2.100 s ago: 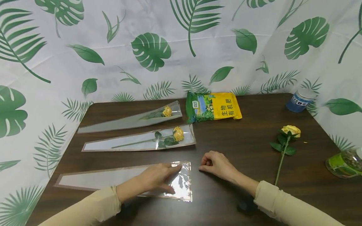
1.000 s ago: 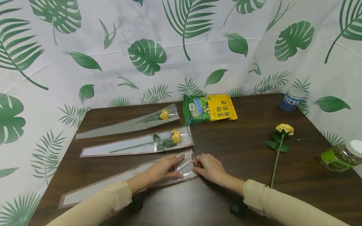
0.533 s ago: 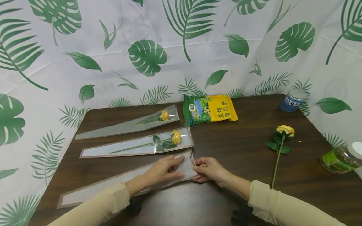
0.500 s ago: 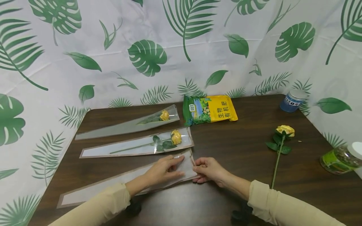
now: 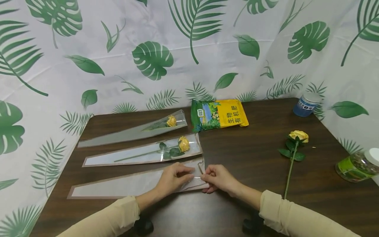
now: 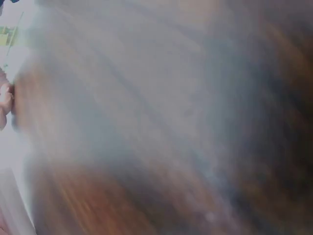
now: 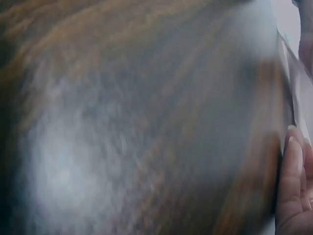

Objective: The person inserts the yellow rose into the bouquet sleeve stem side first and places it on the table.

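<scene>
A long tapered flower sleeve (image 5: 118, 186), clear with a white backing and brownish border, lies nearest on the table. My left hand (image 5: 171, 179) rests on its wide end, thumb and fingers a little apart on the film. At the mouth, my right hand (image 5: 219, 179) pinches the sleeve's edge between thumb and fingers; the film there is raised and creased. In the right wrist view, fingers (image 7: 292, 171) sit against the pale sleeve (image 7: 304, 105) at the right border. The left wrist view is mostly blurred tabletop.
Behind lie two sleeves, the nearer (image 5: 103, 159) and farther (image 5: 109, 137), each holding a yellow rose. A loose yellow rose (image 5: 299, 135) lies on the right. A green-yellow packet (image 5: 220, 114), a blue jar (image 5: 306, 104) and a white-lidded jar (image 5: 353, 168) stand around the table (image 5: 251, 144).
My right hand has come left to the sleeve's mouth and taken its edge. The sleeve swung to a slant, then partly back. My left thumb and fingers are closer together.
</scene>
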Action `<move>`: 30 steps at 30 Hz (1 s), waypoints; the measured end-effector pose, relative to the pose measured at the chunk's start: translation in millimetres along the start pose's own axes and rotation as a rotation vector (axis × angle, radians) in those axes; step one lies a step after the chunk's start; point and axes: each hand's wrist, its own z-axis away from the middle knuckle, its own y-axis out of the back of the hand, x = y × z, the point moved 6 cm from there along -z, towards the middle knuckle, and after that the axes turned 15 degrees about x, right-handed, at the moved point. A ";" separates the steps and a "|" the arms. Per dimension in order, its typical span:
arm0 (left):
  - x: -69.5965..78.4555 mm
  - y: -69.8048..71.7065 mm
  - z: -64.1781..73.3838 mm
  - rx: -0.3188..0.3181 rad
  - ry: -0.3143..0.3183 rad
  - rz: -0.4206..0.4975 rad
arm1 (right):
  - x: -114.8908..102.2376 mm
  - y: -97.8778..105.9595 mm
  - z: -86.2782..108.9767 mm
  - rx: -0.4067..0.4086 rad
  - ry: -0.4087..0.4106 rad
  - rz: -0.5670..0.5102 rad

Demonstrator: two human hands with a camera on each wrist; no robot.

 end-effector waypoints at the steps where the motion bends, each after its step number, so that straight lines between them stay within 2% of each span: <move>1: -0.5 -0.1 -0.4 0.010 0.013 0.017 | 0.2 1.5 0.1 -0.001 -0.014 -0.004; 5: 0.1 -0.4 -3.0 0.044 0.044 0.064 | 2.7 9.0 -1.3 0.037 -0.068 -0.061; 10: 4.9 -2.8 -5.3 0.048 0.079 0.134 | 3.4 15.6 -2.7 0.087 -0.071 -0.126; 14: 5.7 -4.6 -5.0 0.062 0.130 0.191 | 4.1 19.0 -2.2 0.093 -0.075 -0.131; 19: 7.2 -4.5 -6.8 0.114 0.160 0.236 | 5.8 25.7 -2.7 0.121 -0.090 -0.106; 22: 10.4 -3.6 -9.5 0.148 0.144 0.257 | 7.3 30.3 -3.5 0.142 -0.095 -0.089; 26: 14.4 -1.3 -11.5 0.173 0.086 0.279 | 8.8 33.3 -4.8 0.158 -0.097 -0.081; 30: 14.7 8.7 -6.6 0.214 0.063 0.279 | 6.6 26.3 -10.7 0.102 -0.092 -0.074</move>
